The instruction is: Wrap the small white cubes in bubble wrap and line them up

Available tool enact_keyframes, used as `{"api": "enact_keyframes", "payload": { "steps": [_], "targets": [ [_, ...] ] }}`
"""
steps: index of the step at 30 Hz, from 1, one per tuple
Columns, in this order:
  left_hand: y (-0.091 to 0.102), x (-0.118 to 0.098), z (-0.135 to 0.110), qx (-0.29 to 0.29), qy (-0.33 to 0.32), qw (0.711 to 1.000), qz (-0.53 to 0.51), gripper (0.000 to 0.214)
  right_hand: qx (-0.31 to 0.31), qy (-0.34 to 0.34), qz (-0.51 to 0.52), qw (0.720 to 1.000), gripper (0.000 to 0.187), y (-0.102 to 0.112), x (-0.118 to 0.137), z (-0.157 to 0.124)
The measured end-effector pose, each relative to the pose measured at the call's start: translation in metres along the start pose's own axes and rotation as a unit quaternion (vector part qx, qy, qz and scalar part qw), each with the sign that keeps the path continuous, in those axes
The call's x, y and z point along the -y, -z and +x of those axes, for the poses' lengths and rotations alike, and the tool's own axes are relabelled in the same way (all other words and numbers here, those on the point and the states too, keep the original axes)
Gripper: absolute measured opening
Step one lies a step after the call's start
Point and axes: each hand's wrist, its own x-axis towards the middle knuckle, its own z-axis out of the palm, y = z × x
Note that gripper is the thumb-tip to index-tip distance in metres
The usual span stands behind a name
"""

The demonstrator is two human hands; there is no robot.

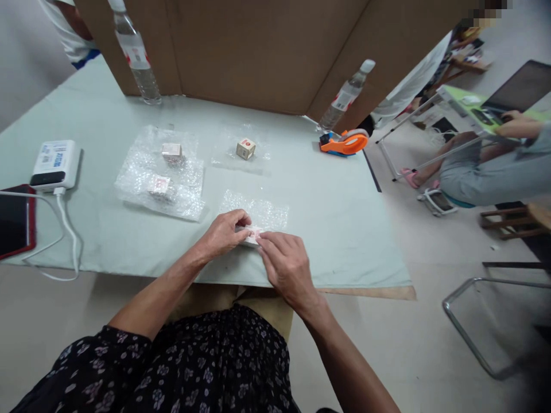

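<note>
Near the front edge of the table, a small white-and-red box lies at the near end of a bubble wrap sheet. My left hand grips the box's left side, with thumb and fingers bent around it. From the right, my right hand pinches the box with its fingertips. Part of the box is hidden by my fingers, and I cannot tell how far the wrap goes round it. Beyond my hands, a loose small box rests on another bubble wrap piece.
Two bubble-wrapped boxes lie on a larger wrap sheet. An orange tape dispenser, water bottles, a cardboard panel, a white power bank and a phone surround the work area. A person sits at right.
</note>
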Motion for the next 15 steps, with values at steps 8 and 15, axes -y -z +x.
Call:
{"api": "enact_keyframes", "payload": {
  "steps": [8, 15],
  "targets": [
    [0.019, 0.012, -0.023, -0.041, 0.012, 0.998, 0.037, 0.024, 0.079, 0.011, -0.081, 0.993, 0.03, -0.021, 0.001, 0.011],
    [0.015, 0.019, -0.032, -0.119, 0.117, 0.982, 0.084, 0.014, 0.078, 0.027, -0.139, 0.987, 0.021, -0.022, 0.005, 0.021]
  ]
}}
